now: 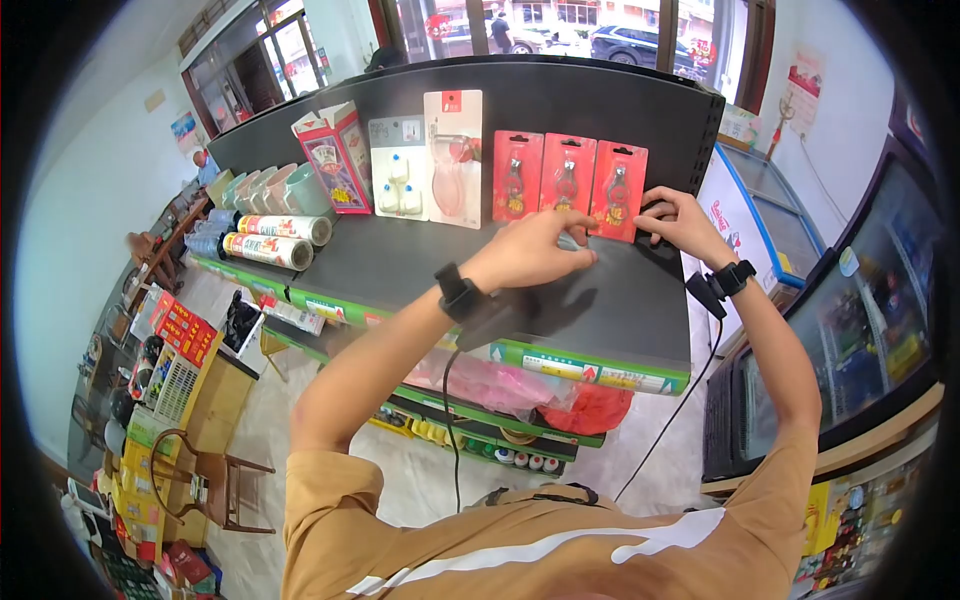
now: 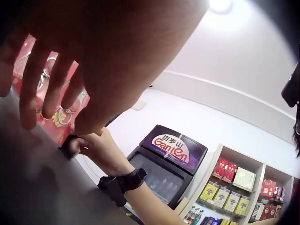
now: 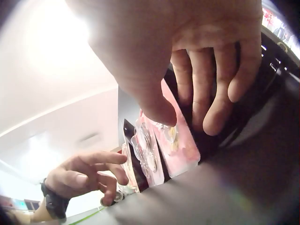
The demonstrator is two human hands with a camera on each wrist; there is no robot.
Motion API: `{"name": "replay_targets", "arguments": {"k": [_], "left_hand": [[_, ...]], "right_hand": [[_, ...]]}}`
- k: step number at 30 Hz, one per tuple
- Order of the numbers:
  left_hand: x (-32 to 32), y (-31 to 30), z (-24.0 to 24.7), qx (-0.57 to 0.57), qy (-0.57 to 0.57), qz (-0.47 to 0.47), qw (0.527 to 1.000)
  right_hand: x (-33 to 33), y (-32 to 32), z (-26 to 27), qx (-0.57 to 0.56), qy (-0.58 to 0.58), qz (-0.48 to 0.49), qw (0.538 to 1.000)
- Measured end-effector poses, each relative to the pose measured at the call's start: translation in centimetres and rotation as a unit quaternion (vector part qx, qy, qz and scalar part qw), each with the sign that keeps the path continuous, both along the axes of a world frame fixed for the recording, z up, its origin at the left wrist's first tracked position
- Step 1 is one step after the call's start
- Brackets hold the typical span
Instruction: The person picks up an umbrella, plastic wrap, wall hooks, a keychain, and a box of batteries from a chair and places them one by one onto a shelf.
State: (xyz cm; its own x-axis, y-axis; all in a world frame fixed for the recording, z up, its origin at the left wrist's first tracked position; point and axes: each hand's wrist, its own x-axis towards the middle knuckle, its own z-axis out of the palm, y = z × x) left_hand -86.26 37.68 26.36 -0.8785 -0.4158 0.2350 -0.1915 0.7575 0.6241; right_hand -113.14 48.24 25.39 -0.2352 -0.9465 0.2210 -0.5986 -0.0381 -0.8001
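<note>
Three red carded packs stand in a row on the dark shelf [image 1: 400, 265]: left [image 1: 507, 150], middle [image 1: 566, 160], right [image 1: 622, 165]. My left hand [image 1: 535, 245] hovers before the middle one, fingers apart and slightly bent in the left wrist view. A small shiny round thing [image 3: 119, 195] shows beside its fingertips; whether they touch cannot be told. At the right pack's outer edge is my right hand [image 1: 690, 225]. In the right wrist view, its thumb lies over that pack's front [image 3: 185, 152], while its loosely bent fingers [image 3: 201, 93] are past the edge.
Left of the red packs stand a tall beige pack [image 1: 453, 120], a white-grey pack [image 1: 385, 160] and a pink box [image 1: 340, 160]. Farther left are wrapped rolls [image 1: 270, 248] and pale cups [image 1: 305, 190]. A black cable [image 1: 668, 425] hangs from my right wrist.
</note>
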Motion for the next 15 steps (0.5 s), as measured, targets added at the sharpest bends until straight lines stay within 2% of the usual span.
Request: {"name": "replay_targets", "arguments": {"k": [2, 5, 7, 8, 9, 11, 13, 15], "left_hand": [[1.4, 1.6, 1.4, 0.033, 0.018, -0.017, 0.999], [4.2, 4.3, 2.7, 0.049, 0.056, -0.092, 0.993], [6.6, 6.9, 3.7, 0.099, 0.036, -0.127, 0.986], [7.5, 7.8, 2.9, 0.09, 0.064, -0.155, 0.982], [8.5, 8.6, 2.6, 0.029, 0.071, -0.191, 0.979], [10.1, 10.3, 0.8, 0.123, 0.03, -0.229, 0.965], [11.2, 11.6, -2.7, 0.176, 0.062, -0.253, 0.949], [11.9, 12.7, -7.4, 0.272, 0.032, -0.216, 0.937]], "right_hand": [[-0.9, 0.9, -0.7, -0.021, 0.005, 0.013, 1.0], [-2.4, 3.7, -2.0, -0.102, 0.024, -0.015, 0.994], [-3.5, 6.4, -3.1, -0.118, -0.017, -0.045, 0.992], [-3.8, 7.9, -3.9, -0.125, -0.038, -0.061, 0.99], [-3.8, 9.4, -4.9, -0.125, -0.069, -0.081, 0.986], [-3.5, 12.7, -7.3, -0.118, -0.108, -0.103, 0.982], [-2.5, 15.6, -10.3, -0.095, -0.163, -0.089, 0.978], [-1.1, 18.1, -13.9, -0.07, -0.204, -0.111, 0.97]]}}
